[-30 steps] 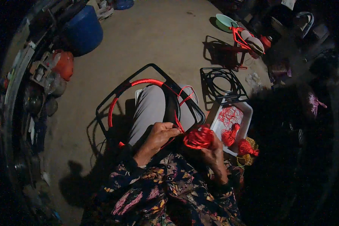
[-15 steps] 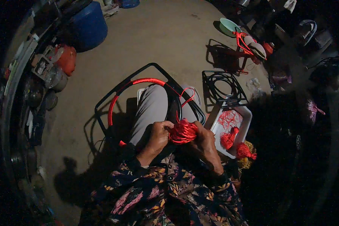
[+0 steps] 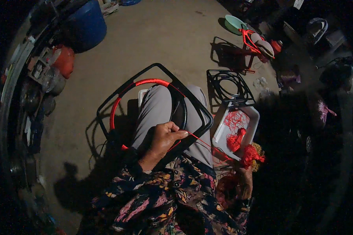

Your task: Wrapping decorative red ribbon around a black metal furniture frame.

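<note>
My left hand [image 3: 166, 141] is closed in a pinch on a thin red cord [image 3: 200, 139], which runs taut down to the right. Across my knees lies a black frame [image 3: 157, 65] with an inner hoop [image 3: 151, 81] partly wrapped in glossy red cord. At my right side, in shadow, my right hand [image 3: 245, 180] is low beside the tray; its fingers are hard to make out. Close above it hangs a red cord bundle [image 3: 250, 156] at the tray's corner. A dark red mass of cord [image 3: 226, 190] lies beside that hand.
The white tray [image 3: 256, 119] holds loose red cord [image 3: 236, 120] and a red hank [image 3: 235, 140]. Behind it lies another black frame [image 3: 210, 72]. Farther off are a red-framed seat [image 3: 245, 37], a green basin [image 3: 234, 23] and, left, a blue barrel [image 3: 86, 27].
Both hands were together on a red cord hank above my lap. My right hand has moved down and right, the hank has left my lap, and the cord now stretches from my left hand.
</note>
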Demonstrator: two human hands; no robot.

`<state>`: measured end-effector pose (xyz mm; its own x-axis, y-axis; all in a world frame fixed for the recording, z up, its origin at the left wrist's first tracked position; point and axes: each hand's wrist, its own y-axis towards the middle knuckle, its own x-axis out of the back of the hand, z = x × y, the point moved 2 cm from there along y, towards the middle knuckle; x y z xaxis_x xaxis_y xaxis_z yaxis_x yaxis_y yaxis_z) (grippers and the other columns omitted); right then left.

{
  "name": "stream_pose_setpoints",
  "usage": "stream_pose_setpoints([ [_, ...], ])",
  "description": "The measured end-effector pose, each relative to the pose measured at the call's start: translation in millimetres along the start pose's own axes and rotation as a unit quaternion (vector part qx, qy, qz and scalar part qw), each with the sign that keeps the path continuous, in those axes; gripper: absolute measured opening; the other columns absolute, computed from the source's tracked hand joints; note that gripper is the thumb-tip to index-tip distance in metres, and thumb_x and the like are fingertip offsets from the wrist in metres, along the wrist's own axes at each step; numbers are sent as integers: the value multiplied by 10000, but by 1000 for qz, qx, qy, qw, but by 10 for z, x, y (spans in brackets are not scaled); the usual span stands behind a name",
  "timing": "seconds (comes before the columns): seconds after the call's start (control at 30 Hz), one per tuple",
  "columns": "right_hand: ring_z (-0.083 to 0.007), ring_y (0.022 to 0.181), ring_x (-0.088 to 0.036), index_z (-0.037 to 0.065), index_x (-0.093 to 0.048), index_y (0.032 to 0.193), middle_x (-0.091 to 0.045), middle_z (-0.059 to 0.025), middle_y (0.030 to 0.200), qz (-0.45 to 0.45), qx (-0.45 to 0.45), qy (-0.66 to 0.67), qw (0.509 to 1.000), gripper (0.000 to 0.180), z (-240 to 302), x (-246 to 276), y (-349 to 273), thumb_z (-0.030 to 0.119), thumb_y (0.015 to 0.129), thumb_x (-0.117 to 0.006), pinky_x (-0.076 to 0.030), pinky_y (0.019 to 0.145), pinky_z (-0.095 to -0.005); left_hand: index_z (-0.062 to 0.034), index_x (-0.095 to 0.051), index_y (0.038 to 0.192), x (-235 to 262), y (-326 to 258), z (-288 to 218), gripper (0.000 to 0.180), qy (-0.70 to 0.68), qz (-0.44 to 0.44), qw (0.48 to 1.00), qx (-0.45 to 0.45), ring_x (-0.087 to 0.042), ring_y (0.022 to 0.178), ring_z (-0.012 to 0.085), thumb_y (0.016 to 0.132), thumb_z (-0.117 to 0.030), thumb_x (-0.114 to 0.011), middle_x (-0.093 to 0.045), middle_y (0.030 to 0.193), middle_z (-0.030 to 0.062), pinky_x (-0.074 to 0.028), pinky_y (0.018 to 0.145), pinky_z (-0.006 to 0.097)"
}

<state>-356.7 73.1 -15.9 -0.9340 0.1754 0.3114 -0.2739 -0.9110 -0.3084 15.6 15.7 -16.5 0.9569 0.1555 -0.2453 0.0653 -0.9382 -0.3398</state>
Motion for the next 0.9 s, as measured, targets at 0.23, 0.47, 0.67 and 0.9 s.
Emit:
stream_pose_setpoints([
  [0.23,-219,1015,-570,9,-530,1195,-594,-98,1122,-41,77,-19,996,417,-528,144,308,192,839,-646,-443,910,-339,-34,-605,749,37,3,-86,158,-74,38,995,53,-517,622,77,781,-175,-668,-576,679,-3,-393,592,208],
  [0.47,-200,988,-581,2,-526,1200,-608,-90,1093,136,84,164,973,397,367,-757,125,81,821,-613,-451,893,-302,-43,-607,754,86,21,-60,151,-136,40,987,70,-518,616,62,828,-172,-630,-578,684,-17,-394,583,204],
  [0.67,-194,999,-590,-27,-489,1231,-608,-95,1111,240,201,105,944,484,670,-1492,5,134,809,-664,-454,913,-311,-26,-616,751,107,47,12,164,-96,63,993,34,-529,676,68,836,-166,-626,-591,721,-8,-397,658,211],
  [0.9,-183,963,-607,-12,-513,1186,-616,-86,1091,259,124,81,954,445,748,-1339,-68,161,810,-678,-471,888,-309,30,-655,778,65,-8,-107,214,-56,151,983,91,-572,736,122,822,-177,-625,-642,769,58,-424,753,240],
])
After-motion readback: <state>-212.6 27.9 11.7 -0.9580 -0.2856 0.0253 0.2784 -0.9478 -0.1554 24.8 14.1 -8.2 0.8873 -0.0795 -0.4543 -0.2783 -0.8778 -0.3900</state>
